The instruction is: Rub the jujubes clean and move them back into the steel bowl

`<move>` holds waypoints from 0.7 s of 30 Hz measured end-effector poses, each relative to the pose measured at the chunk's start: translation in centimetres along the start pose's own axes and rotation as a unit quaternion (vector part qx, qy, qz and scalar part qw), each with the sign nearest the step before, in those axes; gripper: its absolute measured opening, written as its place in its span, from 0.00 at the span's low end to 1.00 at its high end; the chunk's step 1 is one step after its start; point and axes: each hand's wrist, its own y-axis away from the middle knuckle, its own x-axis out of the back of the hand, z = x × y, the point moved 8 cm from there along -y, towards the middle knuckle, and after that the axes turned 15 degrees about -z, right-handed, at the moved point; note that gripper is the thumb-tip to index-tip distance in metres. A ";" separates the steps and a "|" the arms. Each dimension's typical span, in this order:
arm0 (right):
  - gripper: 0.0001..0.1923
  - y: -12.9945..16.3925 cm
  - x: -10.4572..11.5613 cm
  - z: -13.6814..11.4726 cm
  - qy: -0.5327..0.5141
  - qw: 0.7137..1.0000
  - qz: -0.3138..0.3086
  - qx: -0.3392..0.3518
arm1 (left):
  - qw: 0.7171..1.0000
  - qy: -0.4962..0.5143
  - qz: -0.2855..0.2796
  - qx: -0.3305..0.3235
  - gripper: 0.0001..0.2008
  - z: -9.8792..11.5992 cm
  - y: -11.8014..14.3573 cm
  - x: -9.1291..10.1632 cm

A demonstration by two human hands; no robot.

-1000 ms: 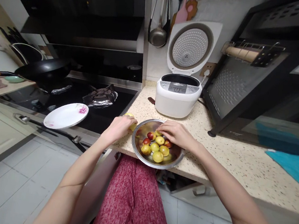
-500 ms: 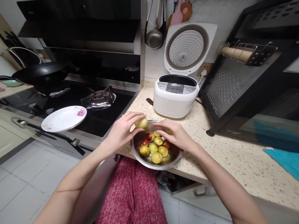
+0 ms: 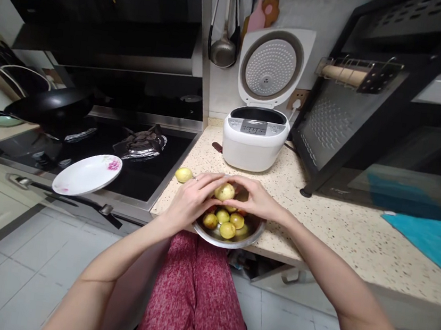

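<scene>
A metal bowl (image 3: 251, 238) stands at the counter's front edge, with several round yellow-green fruits (image 3: 227, 230) and some reddish ones inside. Over the bowl's far left part, both hands hold one pale yellow fruit (image 3: 225, 191) between them. My left hand (image 3: 196, 199) curls round its left side, fingertips on top. From the right, my right hand (image 3: 254, 197) closes thumb and fingers on the same fruit. Another yellow fruit (image 3: 184, 175) lies on the counter, left of the bowl. My hands hide part of the bowl's contents.
Behind the bowl stands a white rice cooker (image 3: 254, 145) with its lid raised. A white plate (image 3: 86, 174) rests at the front of the black stove (image 3: 138, 179), near a wok (image 3: 54, 106). A black rack (image 3: 328, 141) and a turquoise cloth (image 3: 428, 241) are at the right.
The yellow fruit that my left hand held at the bowl's left rim now lies on the counter. Both hands have come together round another yellow fruit. The view has shifted slightly.
</scene>
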 end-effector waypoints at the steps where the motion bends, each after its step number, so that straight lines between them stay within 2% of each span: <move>1: 0.26 0.0 0.1 0.0 0.004 1.000 0.004 0.000 | 1.000 -0.009 -0.002 0.022 0.23 -0.5 0.0 0.3; 4: 0.25 0.0 0.3 -0.1 0.015 1.000 0.001 0.005 | 0.992 -0.056 0.004 0.110 0.19 -2.6 0.3 1.6; 6: 0.24 -0.1 0.1 -0.3 0.019 1.000 -0.020 0.014 | 0.977 -0.104 0.002 0.183 0.18 -4.4 0.7 2.3; 9: 0.24 -0.3 -0.6 -0.8 0.026 0.997 -0.067 0.028 | 0.950 -0.161 -0.034 0.265 0.17 -6.9 1.3 2.3; 12: 0.24 -0.3 -1.2 -0.9 0.034 0.994 -0.100 0.033 | 0.935 -0.169 -0.085 0.300 0.17 -8.6 1.6 1.5; 17: 0.26 -0.3 -1.3 -0.7 0.022 0.993 -0.114 0.029 | 0.914 -0.156 -0.168 0.334 0.19 -9.7 2.0 -0.4; 21: 0.27 -0.3 -1.3 -0.5 0.008 0.993 -0.117 0.023 | 0.909 -0.131 -0.189 0.346 0.18 -10.2 2.0 -1.0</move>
